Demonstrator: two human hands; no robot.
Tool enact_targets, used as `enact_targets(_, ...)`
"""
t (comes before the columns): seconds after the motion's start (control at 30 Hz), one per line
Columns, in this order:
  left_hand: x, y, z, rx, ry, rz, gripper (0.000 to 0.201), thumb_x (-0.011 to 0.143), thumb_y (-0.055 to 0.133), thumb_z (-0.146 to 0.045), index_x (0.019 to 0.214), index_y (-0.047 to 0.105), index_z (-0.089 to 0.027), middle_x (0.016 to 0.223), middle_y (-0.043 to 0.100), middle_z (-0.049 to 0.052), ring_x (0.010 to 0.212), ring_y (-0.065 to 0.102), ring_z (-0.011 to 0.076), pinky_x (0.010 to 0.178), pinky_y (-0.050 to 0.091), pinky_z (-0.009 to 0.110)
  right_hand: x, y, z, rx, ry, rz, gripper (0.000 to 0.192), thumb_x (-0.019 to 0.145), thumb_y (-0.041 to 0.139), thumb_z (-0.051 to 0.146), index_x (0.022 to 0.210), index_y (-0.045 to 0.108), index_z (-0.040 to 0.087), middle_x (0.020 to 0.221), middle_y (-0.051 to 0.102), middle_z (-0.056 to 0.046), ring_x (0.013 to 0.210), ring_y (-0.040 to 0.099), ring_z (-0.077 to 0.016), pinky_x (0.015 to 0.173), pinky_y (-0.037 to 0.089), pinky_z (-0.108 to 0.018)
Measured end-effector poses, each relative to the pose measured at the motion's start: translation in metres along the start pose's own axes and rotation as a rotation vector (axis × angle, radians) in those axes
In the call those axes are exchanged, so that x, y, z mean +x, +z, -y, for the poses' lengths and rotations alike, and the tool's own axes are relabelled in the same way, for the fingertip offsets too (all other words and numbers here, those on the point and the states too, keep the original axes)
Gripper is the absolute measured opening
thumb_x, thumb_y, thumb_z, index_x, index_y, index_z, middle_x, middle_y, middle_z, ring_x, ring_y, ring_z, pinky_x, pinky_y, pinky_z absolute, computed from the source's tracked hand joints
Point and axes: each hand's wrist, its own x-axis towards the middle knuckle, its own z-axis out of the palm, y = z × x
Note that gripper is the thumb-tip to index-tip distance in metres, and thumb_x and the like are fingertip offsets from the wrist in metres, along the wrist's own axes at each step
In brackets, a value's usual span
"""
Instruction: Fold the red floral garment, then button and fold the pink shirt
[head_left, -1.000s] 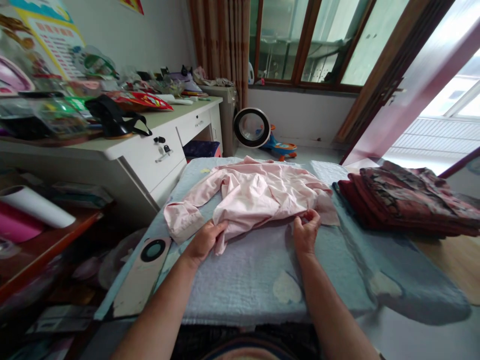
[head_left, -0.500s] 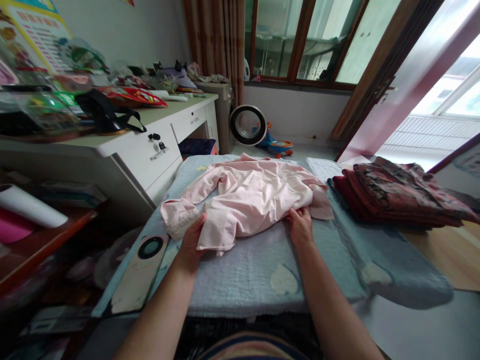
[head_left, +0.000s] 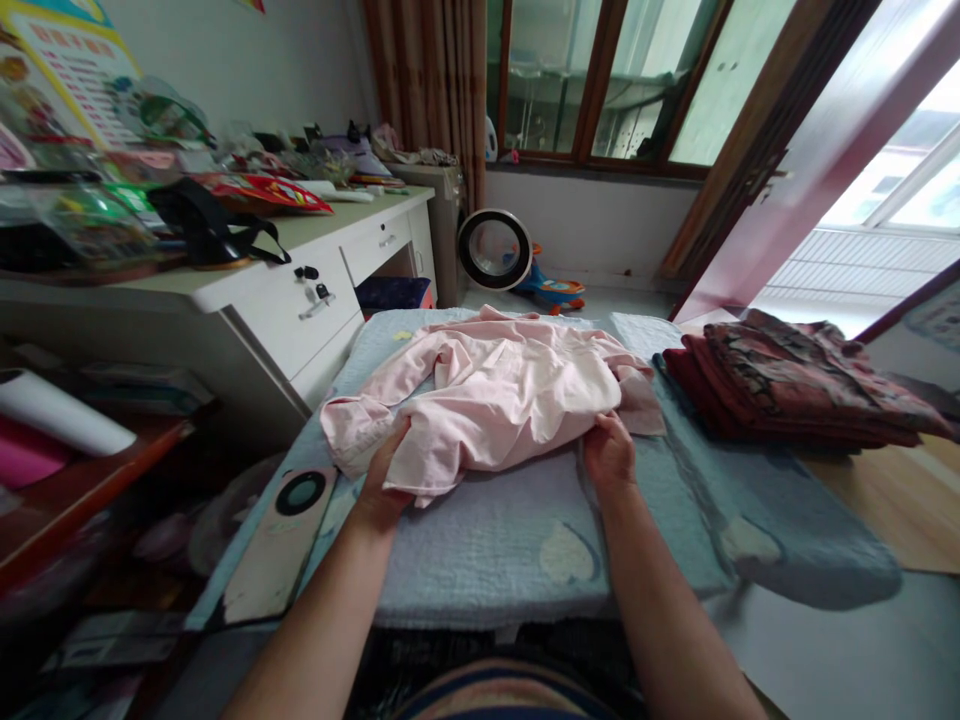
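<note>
Lifted slightly since before, the pink shirt's (head_left: 495, 400) near hem is gripped by left hand (head_left: 382, 480) and right hand (head_left: 609, 455).

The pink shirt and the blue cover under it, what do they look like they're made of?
The pink shirt looks like thin woven cloth, perhaps cotton: matte, with soft creases where the left hand and right hand grip its near edge. The blue cover seems a thicker crinkled or quilted fabric, judging by its fine ribbed texture. Exact fibres cannot be told by sight.
</note>
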Motion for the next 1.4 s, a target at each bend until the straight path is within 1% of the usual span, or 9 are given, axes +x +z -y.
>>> enact_targets(0.17,-0.004,0.005,-0.006,0.004,-0.002,-0.005,0.029,0.093,0.055,-0.042,0.095,0.07,-0.017,0.086,0.076,0.007,0.083,0.073,0.021,0.08,0.061,0.034,-0.002,-0.001,0.006,-0.024,0.007,0.035,0.015,0.063,0.052,0.027,0.077,0.056,0.022,0.078,0.059,0.001,0.074,0.055,-0.0157,0.067,0.046,-0.027)
enact_targets(0.4,-0.019,0.007,0.002,0.088,0.101,-0.007,0.033,0.081,0.068,-0.025,0.111,0.066,-0.014,0.092,0.077,0.01,0.087,0.074,0.0272,0.074,0.064,0.037,-0.01,-0.001,0.011,-0.522,-0.219,-0.134,0.029,0.068,0.064,0.027,0.095,0.056,0.022,0.076,0.051,0.005,0.065,0.046,-0.0108,0.062,0.04,-0.022)
enact_targets(0.57,-0.023,0.01,0.007,0.252,0.091,-0.033,0.044,0.077,0.07,-0.023,0.118,0.062,-0.01,0.087,0.076,0.011,0.078,0.075,0.026,0.068,0.063,0.033,-0.007,-0.006,0.035,-0.251,-0.028,-0.172,0.044,0.064,0.074,0.035,0.1,0.054,0.021,0.082,0.06,0.003,0.067,0.055,-0.012,0.061,0.046,-0.025)
enact_targets(0.77,-0.018,0.009,0.009,0.419,0.077,-0.028,0.044,0.069,0.071,-0.016,0.112,0.062,-0.009,0.089,0.075,0.011,0.072,0.073,0.0236,0.065,0.061,0.032,-0.024,-0.016,0.062,-0.191,0.038,0.116,0.083,0.062,0.078,0.029,0.137,0.043,0.033,0.1,0.067,0.001,0.075,0.063,-0.0144,0.065,0.052,-0.027)
enact_targets(0.9,-0.01,0.001,0.014,0.701,0.412,-0.168,0.06,0.066,0.076,-0.019,0.122,0.055,-0.015,0.113,0.068,0.01,0.105,0.066,0.0271,0.091,0.055,0.038,-0.041,-0.023,0.061,-0.49,0.164,0.342,0.094,0.062,0.078,0.02,0.147,0.039,0.029,0.081,0.065,0.006,0.057,0.053,-0.0089,0.051,0.045,-0.02)
enact_targets(1.03,-0.021,-0.002,0.016,1.186,0.878,-0.339,0.092,0.066,0.078,-0.023,0.144,0.031,-0.016,0.145,0.039,0.019,0.139,0.035,0.0342,0.117,0.028,0.052,-0.045,-0.031,0.056,-0.63,0.175,0.439,0.082,0.066,0.072,0.016,0.144,0.047,0.026,0.067,0.055,0.01,0.048,0.041,-0.0051,0.042,0.034,-0.015)
enact_targets(1.17,-0.046,0.001,0.016,1.698,0.999,-0.134,0.073,0.074,0.075,-0.039,0.139,0.046,-0.023,0.155,0.02,0.016,0.145,0.02,0.0391,0.118,0.02,0.058,-0.046,-0.028,0.059,-0.549,0.197,0.361,0.074,0.066,0.073,0.021,0.137,0.052,0.027,0.078,0.059,0.008,0.051,0.047,-0.0056,0.045,0.043,-0.017)
enact_targets(1.27,-0.056,0.002,0.019,1.937,0.859,0.103,0.067,0.069,0.08,-0.044,0.13,0.058,-0.029,0.157,0.022,0.011,0.145,0.017,0.0423,0.116,0.02,0.061,-0.049,-0.021,0.064,-0.422,0.299,0.296,0.075,0.065,0.076,0.026,0.135,0.052,0.026,0.073,0.06,0.007,0.049,0.05,-0.0072,0.044,0.043,-0.018)
enact_targets(1.4,-0.05,-0.002,0.028,2.02,0.64,0.302,0.081,0.064,0.082,-0.036,0.139,0.051,-0.028,0.151,0.04,0.012,0.142,0.028,0.0392,0.115,0.026,0.057,-0.05,-0.024,0.063,-0.305,0.366,0.232,0.072,0.063,0.08,0.033,0.129,0.054,0.024,0.066,0.059,0.007,0.044,0.047,-0.0073,0.041,0.039,-0.018)
